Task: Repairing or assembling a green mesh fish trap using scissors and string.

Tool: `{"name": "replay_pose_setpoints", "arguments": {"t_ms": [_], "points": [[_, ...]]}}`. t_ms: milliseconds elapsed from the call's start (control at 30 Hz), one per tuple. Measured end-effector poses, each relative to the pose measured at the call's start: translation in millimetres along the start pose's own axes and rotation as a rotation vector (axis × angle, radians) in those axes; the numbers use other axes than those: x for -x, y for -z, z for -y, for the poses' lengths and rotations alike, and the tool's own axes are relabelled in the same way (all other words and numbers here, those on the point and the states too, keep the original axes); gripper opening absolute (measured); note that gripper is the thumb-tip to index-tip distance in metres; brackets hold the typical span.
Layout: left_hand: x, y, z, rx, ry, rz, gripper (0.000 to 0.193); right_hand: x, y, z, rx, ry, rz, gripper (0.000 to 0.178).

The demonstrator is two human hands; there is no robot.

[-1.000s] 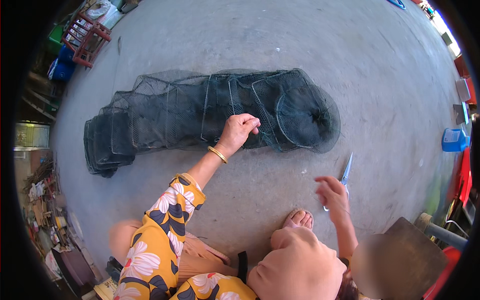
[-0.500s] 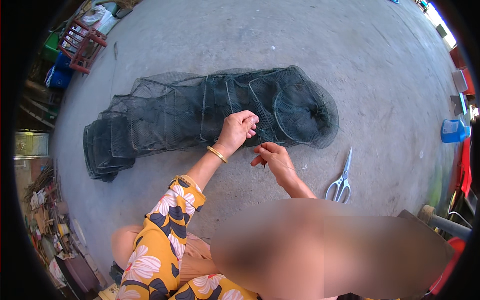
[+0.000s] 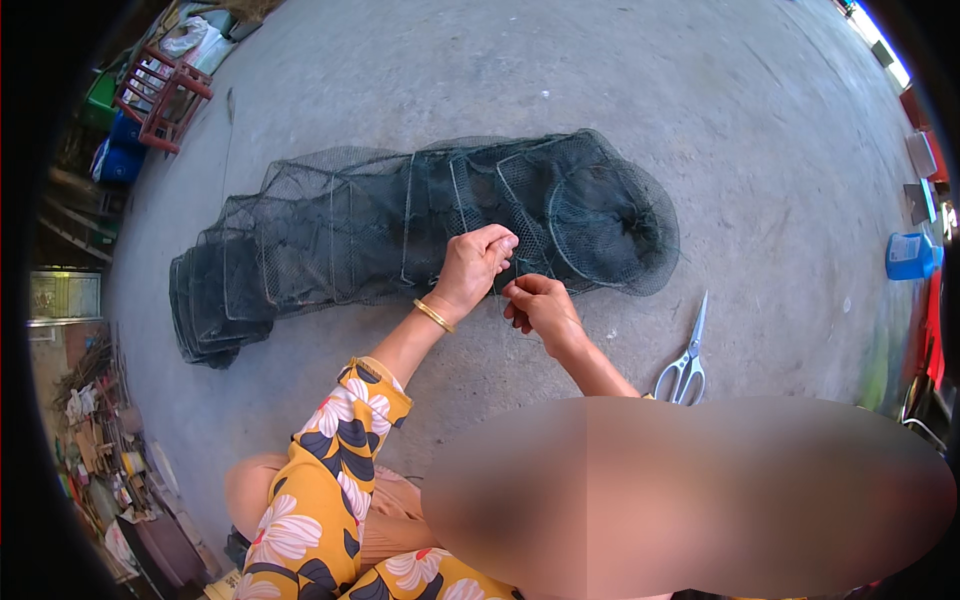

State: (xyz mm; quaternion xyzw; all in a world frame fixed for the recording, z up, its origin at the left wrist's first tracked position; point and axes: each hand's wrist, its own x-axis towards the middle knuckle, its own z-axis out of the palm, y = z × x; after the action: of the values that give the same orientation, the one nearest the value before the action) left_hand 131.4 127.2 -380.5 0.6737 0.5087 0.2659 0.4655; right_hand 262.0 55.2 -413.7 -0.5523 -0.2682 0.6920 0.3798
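A long, dark green mesh fishing net trap [image 3: 375, 225] lies across the concrete floor, with hoops along it and its left end folded into a stack. My left hand [image 3: 474, 266], a gold bangle at the wrist, is closed over the near edge of the netting with thumb and forefinger pinched. What sits in that pinch is too small to make out. Just to the right and nearer, my right hand [image 3: 543, 308] is closed, fingertips together on what looks like a thin thread. Silver scissors [image 3: 684, 365] lie on the floor right of my right forearm.
At the far left stand a reddish-brown wooden rack [image 3: 160, 98] and a blue container [image 3: 122, 160]. Piled odds and ends [image 3: 110, 440] line the left side. A blue plastic jug [image 3: 908, 257] stands at the right. A blurred patch covers the lower right.
My right hand has drawn slightly up, closer to my left, and its fingers have curled in more. My left hand stays nearly in place. The net and scissors look unmoved.
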Motion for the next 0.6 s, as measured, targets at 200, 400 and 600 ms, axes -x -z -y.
{"name": "replay_pose_setpoints", "arguments": {"t_ms": [200, 400, 600], "points": [[-1, 0, -2, 0.014, -0.015, -0.002, 0.019, -10, 1, -8, 0.048, 0.092, -0.035, 0.018], [-1, -1, 0, 0.003, -0.021, 0.015, 0.021, -6, 1, 1, 0.008, 0.043, -0.067, 0.017], [-7, 5, 5, 0.197, 0.216, 0.083, 0.026, -1, -9, -10, 0.164, 0.195, -0.205, 0.012]]}}
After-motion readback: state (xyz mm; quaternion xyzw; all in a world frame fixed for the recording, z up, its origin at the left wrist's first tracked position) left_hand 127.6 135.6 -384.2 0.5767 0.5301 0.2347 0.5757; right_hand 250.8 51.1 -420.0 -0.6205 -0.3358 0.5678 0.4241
